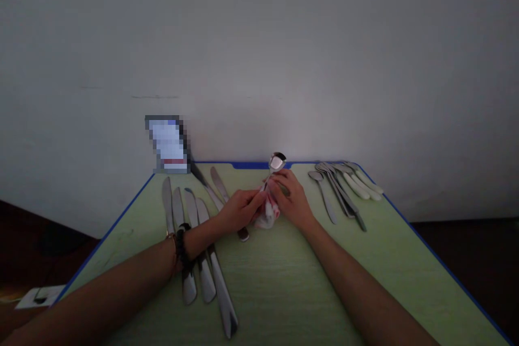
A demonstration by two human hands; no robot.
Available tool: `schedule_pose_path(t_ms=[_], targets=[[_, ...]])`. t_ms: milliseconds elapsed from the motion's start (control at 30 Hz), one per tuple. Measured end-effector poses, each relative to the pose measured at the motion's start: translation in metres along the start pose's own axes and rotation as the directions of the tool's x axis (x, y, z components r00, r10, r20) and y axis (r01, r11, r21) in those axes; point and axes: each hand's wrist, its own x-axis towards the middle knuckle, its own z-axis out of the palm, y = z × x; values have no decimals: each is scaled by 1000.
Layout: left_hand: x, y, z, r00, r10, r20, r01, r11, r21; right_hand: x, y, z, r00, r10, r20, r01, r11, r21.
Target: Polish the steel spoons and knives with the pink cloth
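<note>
Two bare hands, close together at mid-table. Head view: the left hand (239,210) was pinched on a crumpled white-and-red cloth (267,216); the right hand (295,201) gripped a spoon (277,161) near its neck, fingers also against the cloth. The spoon was raised above the green table (279,281), bowl up and towards the wall (284,38), its lower handle hidden by fingers and cloth.

Progress, as judged: work on this one spoon seemed under way, not finished. The cloth was at the handle, the bowl uncovered. How much of the spoon was done, could not tell.

Other pieces lay out of hand. Left side: several knives (221,292), some passing beneath the left forearm. Right side: a small spoon (327,200) on its own, beside it a bunch of overlapping spoons (338,192), then white-handled cutlery (357,186) near the table's edge. Nothing visible marked any group as done or left. Far left corner: a pixelated screen (169,143).
</note>
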Motion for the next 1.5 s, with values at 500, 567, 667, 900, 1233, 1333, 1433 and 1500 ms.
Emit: schedule_pose_path(t_ms=[500, 567, 667, 900, 1233, 1333, 1433, 1500], targets=[[2, -3, 1, 998, -5, 56, 6, 1000, -15, 2, -2, -2, 956, 235, 176, -269, 942, 203], [1, -3, 1, 998, -6, 62, 8, 1000, -25, 3, -2, -3, 936, 295, 192, -341, 896, 284], [1, -4, 1, 997, -5, 75, 6, 1000, -14, 5, -2, -5, 916, 366, 163, -400, 841, 365], [1, -4, 0, 995, 28, 97, -36, 996, 76, 4, 0, -4, 902, 417, 111, -426, 821, 379], [1, -9, 0, 988, 79, 134, -107, 972, 211, 28, -23, -38, 938, 334, -90, -300, 916, 267], [1, -11, 0, 984, 102, 145, -132, 967, 216, 39, -31, -70, 976, 209, -58, -213, 975, -72], [0, -10, 0, 982, 113, 151, -147, 961, 233, 43, -31, -98, 971, 232, 64, -177, 869, -462], [0, -9, 0, 982, 114, 148, -148, 959, 243, 41, -27, -110, 935, 348, 69, -224, 730, -646]])
